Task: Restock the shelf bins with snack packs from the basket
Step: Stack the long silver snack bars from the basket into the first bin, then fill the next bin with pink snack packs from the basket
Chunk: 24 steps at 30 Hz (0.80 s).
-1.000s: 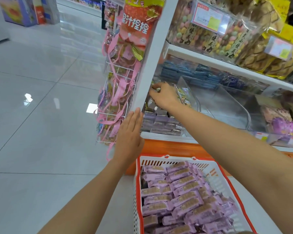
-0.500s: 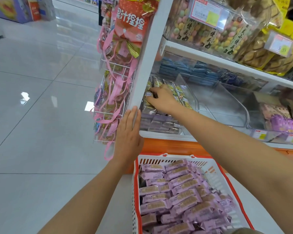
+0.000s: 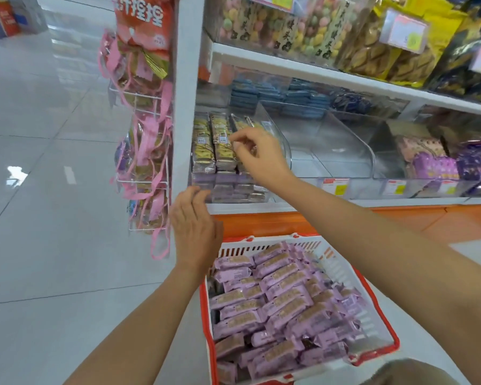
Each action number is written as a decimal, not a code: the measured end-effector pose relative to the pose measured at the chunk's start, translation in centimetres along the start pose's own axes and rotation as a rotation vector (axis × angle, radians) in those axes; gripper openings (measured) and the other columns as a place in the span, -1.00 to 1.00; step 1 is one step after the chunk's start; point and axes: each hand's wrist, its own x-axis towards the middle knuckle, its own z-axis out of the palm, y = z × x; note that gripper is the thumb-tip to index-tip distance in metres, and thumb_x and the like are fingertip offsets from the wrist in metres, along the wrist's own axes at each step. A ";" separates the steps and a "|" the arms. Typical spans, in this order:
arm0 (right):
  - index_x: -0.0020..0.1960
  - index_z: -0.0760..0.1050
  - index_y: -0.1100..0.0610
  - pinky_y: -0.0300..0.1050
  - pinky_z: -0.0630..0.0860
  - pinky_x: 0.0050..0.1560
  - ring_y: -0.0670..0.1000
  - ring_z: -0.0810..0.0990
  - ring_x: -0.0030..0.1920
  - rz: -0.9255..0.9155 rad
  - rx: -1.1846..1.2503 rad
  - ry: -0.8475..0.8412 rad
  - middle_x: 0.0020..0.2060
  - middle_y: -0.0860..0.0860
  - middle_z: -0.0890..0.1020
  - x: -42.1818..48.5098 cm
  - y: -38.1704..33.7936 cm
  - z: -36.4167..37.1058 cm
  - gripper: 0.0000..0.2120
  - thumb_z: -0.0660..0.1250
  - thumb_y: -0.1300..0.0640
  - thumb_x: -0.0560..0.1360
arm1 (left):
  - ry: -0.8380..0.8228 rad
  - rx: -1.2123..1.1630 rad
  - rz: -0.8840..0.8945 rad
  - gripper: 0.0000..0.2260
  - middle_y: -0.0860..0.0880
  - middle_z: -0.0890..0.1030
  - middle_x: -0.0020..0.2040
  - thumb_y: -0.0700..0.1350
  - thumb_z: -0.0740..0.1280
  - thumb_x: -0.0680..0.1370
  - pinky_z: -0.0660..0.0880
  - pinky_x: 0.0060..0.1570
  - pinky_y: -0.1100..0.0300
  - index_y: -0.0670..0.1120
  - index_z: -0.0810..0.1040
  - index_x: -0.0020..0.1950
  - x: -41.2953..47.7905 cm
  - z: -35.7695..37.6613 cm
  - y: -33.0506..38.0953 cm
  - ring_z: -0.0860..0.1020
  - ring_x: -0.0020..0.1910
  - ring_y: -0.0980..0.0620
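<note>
**Hands.** The right hand (image 3: 257, 157) is raised at the leftmost bin (image 3: 279, 140). Its fingers are curled, with thumb and forefinger drawn close together at the top of the gold packs (image 3: 218, 145). It cannot be told whether it pinches a pack or only nudges one. Judged purpose: squaring the standing row against the bin's left side.

The left hand (image 3: 195, 220) is lower, just beside the post (image 3: 186, 107), loosely curled and holding nothing. Its fingertips lie at the bin's front lower corner, but contact is not confirmed. Judged purpose: steadying the bin front while the other hand works.

**Bin.** The gold packs stand upright, side by side, in the upper part. Beneath them a purple layer (image 3: 228, 187) lies flat and shows through the clear front.

**Basket.** The red-and-white basket (image 3: 261, 241) sits directly below the shelf edge, near the person. It holds purple packs (image 3: 275, 295), loosely heaped and close to the rim. Neither hand is in it. By this showing much stock remains to be moved, and the restocking is judged far from complete.

**Shelf.** On the shelf (image 3: 372, 202) further clear bins run to the right. One far along holds pink and purple packs (image 3: 428, 165). The tier above carries bagged snacks (image 3: 303, 31).

**Surroundings.** A wire rack (image 3: 142, 151) of ribboned bags hangs on the post's outer side, well clear of both hands.
</note>
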 end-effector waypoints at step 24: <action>0.21 0.51 0.16 0.06 0.46 0.20 0.15 0.46 0.15 0.373 -0.403 -0.695 0.15 0.14 0.49 -16.0 22.4 1.9 -0.66 0.37 0.12 0.46 | -0.885 0.266 0.047 -0.32 -0.07 -0.17 0.62 0.06 0.14 0.66 -0.21 0.55 -0.05 -0.07 -0.19 0.62 -7.3 11.9 1.9 -0.22 0.59 -0.10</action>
